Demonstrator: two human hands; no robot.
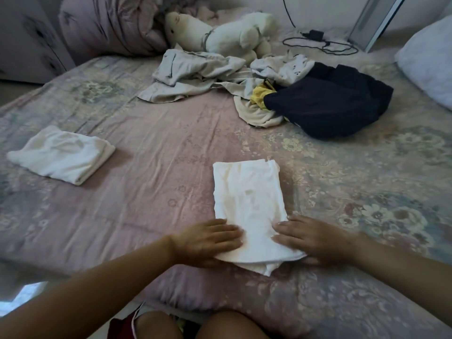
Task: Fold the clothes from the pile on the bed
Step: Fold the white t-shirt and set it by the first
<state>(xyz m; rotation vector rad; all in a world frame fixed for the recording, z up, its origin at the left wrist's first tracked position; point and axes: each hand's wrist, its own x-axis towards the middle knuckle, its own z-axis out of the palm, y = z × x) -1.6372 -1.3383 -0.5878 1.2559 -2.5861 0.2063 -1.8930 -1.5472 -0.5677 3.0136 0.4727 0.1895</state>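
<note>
A: How far along is the folding, starting at the left?

B: At the left of the bed (146,133) lies a folded white garment (61,154), squared off and set aside. That one looks finished.

A: And in the middle?

B: A white cloth (247,206) is folded into a long strip in front of the person. The left hand (208,238) lies flat on its near left edge, fingers straight, gripping nothing. The right hand (310,238) presses the near right edge the same way, fingers extended. I judge one more fold, bringing the near end up, is left for it.

A: What remains further right?

B: The pile (244,79) at the back, well apart from the hands: pale grey pieces, something yellow, and a dark garment (330,104). All untouched, so most of the work is ahead.
</note>
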